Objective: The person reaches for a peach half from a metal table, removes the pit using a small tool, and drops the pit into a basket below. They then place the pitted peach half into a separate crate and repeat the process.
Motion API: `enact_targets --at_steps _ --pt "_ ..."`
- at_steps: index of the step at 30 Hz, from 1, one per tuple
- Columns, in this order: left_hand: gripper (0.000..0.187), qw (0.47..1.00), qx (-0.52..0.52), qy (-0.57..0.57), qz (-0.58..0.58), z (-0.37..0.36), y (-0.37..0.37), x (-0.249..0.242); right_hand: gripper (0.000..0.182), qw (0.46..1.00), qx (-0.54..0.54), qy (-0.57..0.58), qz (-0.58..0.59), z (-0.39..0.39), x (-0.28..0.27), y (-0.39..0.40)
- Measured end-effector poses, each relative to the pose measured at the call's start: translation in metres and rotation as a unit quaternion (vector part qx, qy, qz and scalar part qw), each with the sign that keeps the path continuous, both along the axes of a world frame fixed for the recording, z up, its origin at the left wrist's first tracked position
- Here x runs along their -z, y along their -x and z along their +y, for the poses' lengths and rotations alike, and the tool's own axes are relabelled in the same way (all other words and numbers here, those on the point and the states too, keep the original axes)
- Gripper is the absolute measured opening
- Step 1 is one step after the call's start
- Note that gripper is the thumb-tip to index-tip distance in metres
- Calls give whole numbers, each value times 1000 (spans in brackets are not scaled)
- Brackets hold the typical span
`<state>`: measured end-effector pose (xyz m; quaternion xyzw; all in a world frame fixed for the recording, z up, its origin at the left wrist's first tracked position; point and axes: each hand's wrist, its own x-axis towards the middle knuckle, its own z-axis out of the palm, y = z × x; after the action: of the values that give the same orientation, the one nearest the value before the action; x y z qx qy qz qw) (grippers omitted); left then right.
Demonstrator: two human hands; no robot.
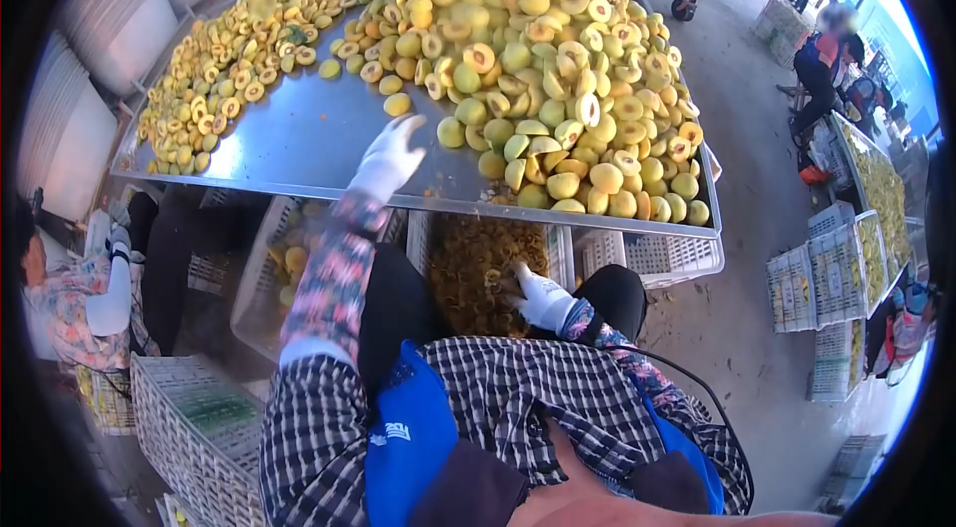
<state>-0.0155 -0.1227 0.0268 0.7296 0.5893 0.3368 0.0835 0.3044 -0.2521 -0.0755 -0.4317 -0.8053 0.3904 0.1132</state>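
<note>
My left hand (389, 160), in a white glove, reaches over the metal table (319, 133) with its fingers apart and nothing in them. Just beyond its fingertips lies a single yellow peach (397, 105). A big heap of yellow peaches (543, 59), many cut in half with red-brown centres, rises to the right of that hand. Below the table's near edge, my right hand (545, 301), also in a white glove, is held over a crate of brown peach pits (478, 253). Its fingers point left and look parted. A small pale piece shows near them, too blurred to name.
A second pile of halved peaches (239, 69) covers the table's left side. Crates stand under the table and beside me, among them a white crate (199, 402). Another person's gloved arm (110, 298) is at left. Stacked fruit crates (836, 268) stand at right.
</note>
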Motion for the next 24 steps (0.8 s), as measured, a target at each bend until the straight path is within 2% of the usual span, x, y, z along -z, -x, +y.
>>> enact_targets --at_steps 2,4,6,9,10,11,12,13,14,15,17,18,19,20,21,22,23,24 --pt "52 997 56 -2 47 53 -14 35 49 999 -24 4 -33 -1 -11 1" --pt "57 993 -22 12 117 86 -33 70 48 999 -28 -8 -41 -4 -13 0" --pt "58 983 -29 165 80 96 -51 63 53 996 -47 10 -71 -1 -15 -2" --pt "51 973 -76 191 109 98 -59 52 56 998 -17 51 -43 -3 -35 -6" --pt "52 963 -77 240 92 98 -57 44 56 997 0 72 -38 -4 -46 -7" --pt "52 973 -81 215 -15 97 -54 43 56 993 27 62 -99 1 -40 -10" --pt "52 970 -84 193 -121 92 -48 47 55 997 47 9 -53 2 -42 -13" --pt "51 946 -48 216 -236 172 -32 144 50 995 89 8 -38 5 -53 -10" --pt "30 756 -37 271 -594 75 -47 26 44 994 102 -27 -35 9 -66 -8" --pt "29 645 70 280 -708 52 -42 12 40 989 118 -90 12 10 -83 -2" --pt "47 576 128 192 -784 17 -49 3 32 974 142 -145 104 23 -100 11" --pt "55 584 174 247 -754 -5 -48 -21 28 969 128 -157 142 29 -117 18" --pt "56 564 197 244 -764 -16 -50 -25 27 970 139 -113 165 36 -122 24" --pt "57 544 222 240 -773 -25 -55 -27 27 966 116 -139 182 44 -124 28" --pt "57 544 219 244 -773 -34 -64 -31 26 954 107 -197 197 46 -137 36" --pt "57 567 191 212 -772 -41 -74 -36 25 938 97 -258 210 46 -153 45" --pt "58 589 163 180 -770 -45 -82 -39 25 938 99 -258 210 46 -161 50" --pt "58 589 164 182 -770 -47 -88 -38 25 938 104 -267 194 46 -168 55"
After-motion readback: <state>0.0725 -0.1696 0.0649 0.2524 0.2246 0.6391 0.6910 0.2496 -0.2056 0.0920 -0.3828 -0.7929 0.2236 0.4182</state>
